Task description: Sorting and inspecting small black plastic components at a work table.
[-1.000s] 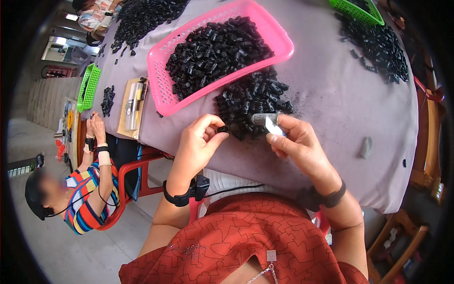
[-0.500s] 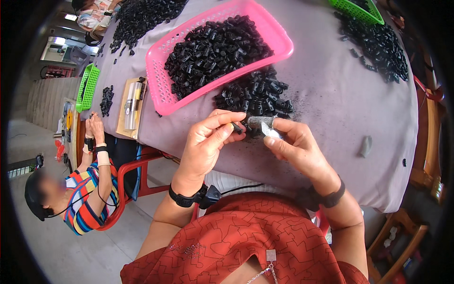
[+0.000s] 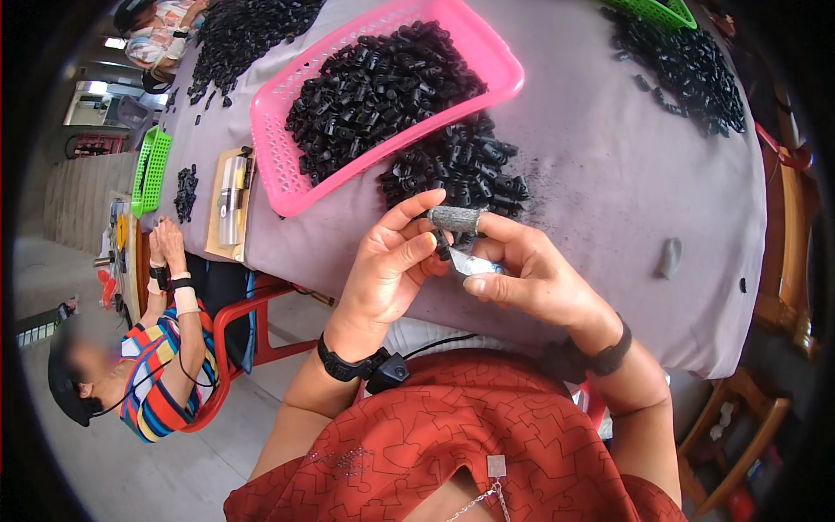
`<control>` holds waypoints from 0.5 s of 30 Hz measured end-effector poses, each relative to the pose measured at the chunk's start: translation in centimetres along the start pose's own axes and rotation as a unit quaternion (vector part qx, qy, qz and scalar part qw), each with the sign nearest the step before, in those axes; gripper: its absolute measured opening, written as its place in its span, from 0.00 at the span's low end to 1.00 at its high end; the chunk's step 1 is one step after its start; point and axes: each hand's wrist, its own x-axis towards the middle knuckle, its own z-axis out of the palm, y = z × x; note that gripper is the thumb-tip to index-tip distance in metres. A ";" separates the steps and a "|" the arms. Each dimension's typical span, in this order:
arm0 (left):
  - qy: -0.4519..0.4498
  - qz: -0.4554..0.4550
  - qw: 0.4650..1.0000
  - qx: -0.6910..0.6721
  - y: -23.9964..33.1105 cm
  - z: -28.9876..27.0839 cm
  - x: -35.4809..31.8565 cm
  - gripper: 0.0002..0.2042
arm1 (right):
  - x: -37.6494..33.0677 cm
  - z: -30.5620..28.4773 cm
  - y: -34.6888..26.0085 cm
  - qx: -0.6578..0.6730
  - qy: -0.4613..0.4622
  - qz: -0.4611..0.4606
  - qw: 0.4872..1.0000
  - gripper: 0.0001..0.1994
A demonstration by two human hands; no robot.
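Over the near part of the table, my left hand (image 3: 376,265) pinches a small black plastic part (image 3: 443,247), mostly hidden by the fingers. My right hand (image 3: 548,274) is closed on a small, flat, white pointed piece (image 3: 474,264), perhaps a wrapped blade, between thumb and fingers. A grey fabric finger sleeve (image 3: 455,218) covers my right index finger, which reaches across to the left fingertips. The white piece's tip is close to the black part; whether they touch I cannot tell. Just beyond my hands lies a loose heap of similar black parts (image 3: 465,165).
A pink basket (image 3: 500,83) full of black parts stands beyond the heap. Another grey sleeve-like piece (image 3: 670,258) lies at right. More black parts (image 3: 683,78) sit near a green basket (image 3: 661,10). At left are a cardboard tray (image 3: 217,204), another green basket (image 3: 151,174) and a seated co-worker (image 3: 165,370).
My right hand has shifted left, its sleeved index finger now reaching the left fingertips. The black part has turned and is more hidden. The whole view has shifted slightly.
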 end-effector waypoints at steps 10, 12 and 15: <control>0.009 0.007 0.998 0.059 0.2 1.1 0.0 0.23 | 0.0 0.1 0.2 -0.050 0.007 -0.023 0.998 0.26; 0.010 0.007 0.998 0.054 0.3 1.8 -0.1 0.23 | 0.0 0.4 0.2 -0.013 0.030 -0.029 0.999 0.27; 0.013 0.003 0.999 0.034 0.2 1.4 0.0 0.22 | -0.1 0.0 0.0 -0.033 0.021 -0.011 0.999 0.28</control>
